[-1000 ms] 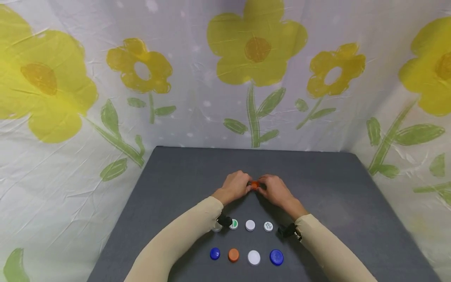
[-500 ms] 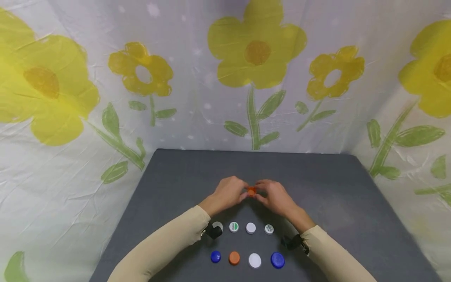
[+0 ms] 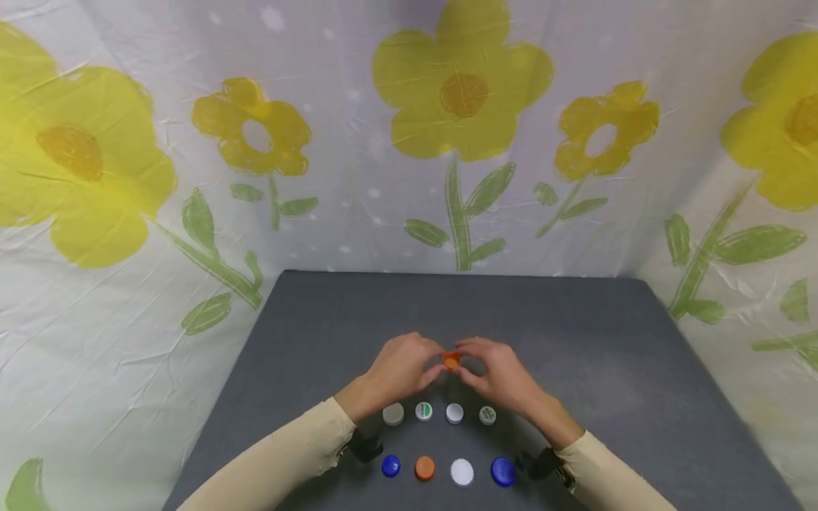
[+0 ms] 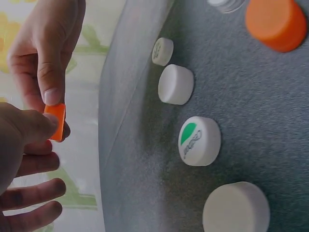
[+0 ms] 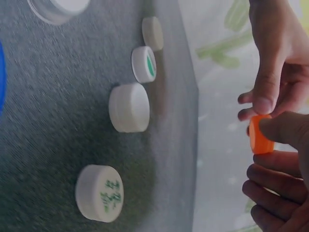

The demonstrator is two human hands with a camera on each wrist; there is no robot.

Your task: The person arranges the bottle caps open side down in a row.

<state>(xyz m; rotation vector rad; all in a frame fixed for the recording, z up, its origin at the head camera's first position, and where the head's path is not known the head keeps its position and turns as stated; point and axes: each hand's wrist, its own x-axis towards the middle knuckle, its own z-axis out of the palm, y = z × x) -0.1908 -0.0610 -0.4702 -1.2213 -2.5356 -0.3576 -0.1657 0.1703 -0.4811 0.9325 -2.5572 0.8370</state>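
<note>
Between my two hands an orange bottle cap (image 3: 451,361) is held above the dark table, its hollow side partly showing in the head view. My left hand (image 3: 401,367) pinches it from the left with thumb and fingertips. From the other side, my right hand (image 3: 500,370) pinches the same cap. Both wrist views show the thumbs on the orange cap (image 4: 56,122); in the right wrist view, the right hand's other fingers (image 5: 276,181) lie loosely spread below the cap.
On the dark grey table (image 3: 575,341), a row of white caps (image 3: 454,413) lies just nearer than the hands. A nearer row has a small blue cap (image 3: 391,465), another orange cap (image 3: 424,468), a white cap (image 3: 462,472) and a larger blue cap (image 3: 503,471). A flowered curtain (image 3: 358,142) hangs around.
Both hands have moved back towards me with the orange cap, close to the white row. The cap's hollow side shows more clearly now. The caps on the table have stayed put.
</note>
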